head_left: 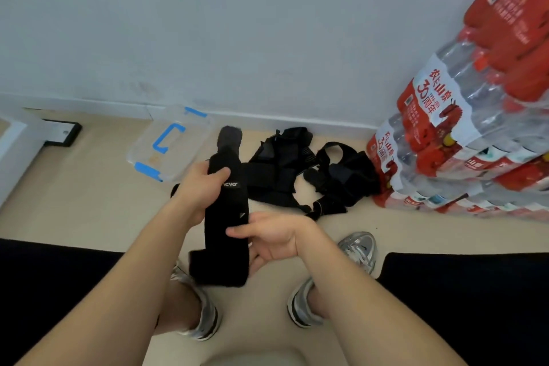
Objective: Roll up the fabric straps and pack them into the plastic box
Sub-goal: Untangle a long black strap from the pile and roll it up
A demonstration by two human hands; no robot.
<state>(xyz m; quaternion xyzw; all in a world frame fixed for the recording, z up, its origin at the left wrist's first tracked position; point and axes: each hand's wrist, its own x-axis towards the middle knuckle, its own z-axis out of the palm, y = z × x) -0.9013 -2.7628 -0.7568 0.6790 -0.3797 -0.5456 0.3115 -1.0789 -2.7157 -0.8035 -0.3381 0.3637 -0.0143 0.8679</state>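
A long black fabric strap (225, 229) with a small white label hangs stretched between my hands above the floor. My left hand (202, 184) grips it near the upper part, thumb over the front. My right hand (273, 238) holds its right edge lower down, fingers curled behind the cloth. The strap's bottom end is folded over near my shoes. A heap of more black straps (309, 175) lies on the floor beyond my hands. The clear plastic box (142, 145) with blue clips and a blue handle sits on the floor to the left of the heap, against the wall.
Stacked shrink-wrapped packs of water bottles (463, 134) with red labels stand at the right against the wall. A black-framed object (64, 132) lies at the left by a white edge. My grey shoes (361, 249) and dark-clothed knees frame the beige floor below.
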